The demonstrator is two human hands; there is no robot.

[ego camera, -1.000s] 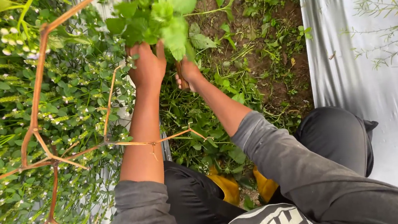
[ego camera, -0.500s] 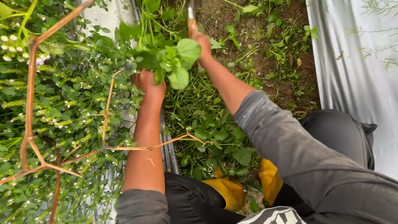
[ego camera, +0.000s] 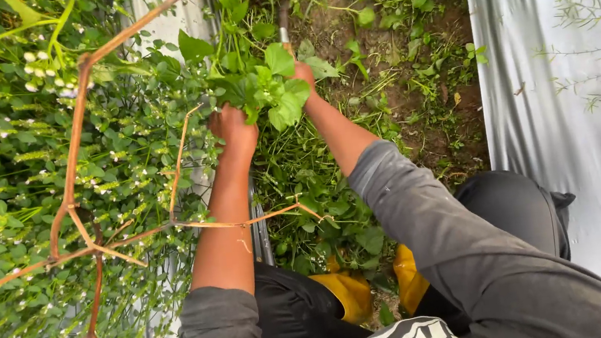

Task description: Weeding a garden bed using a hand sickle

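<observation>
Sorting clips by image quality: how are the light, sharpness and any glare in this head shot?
Head view: soft, even daylight, no hard shadows; left hand and leafy weed clump sharp; right hand half hidden by leaves; silver ground sheet bright, mildly glaring; the rusty wire frame close to the lens looks slightly soft.

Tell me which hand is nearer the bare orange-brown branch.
Left. The left hand grips leafy stems just right of the orange-brown branch; the right hand sits farther right, beyond the leaves.

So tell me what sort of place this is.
Most likely an outdoor farm plot or garden bed: bare brown soil between silvery plastic ground sheeting, dense green white-flowered plants, and both hands in a clump of broad green leaves.
</observation>
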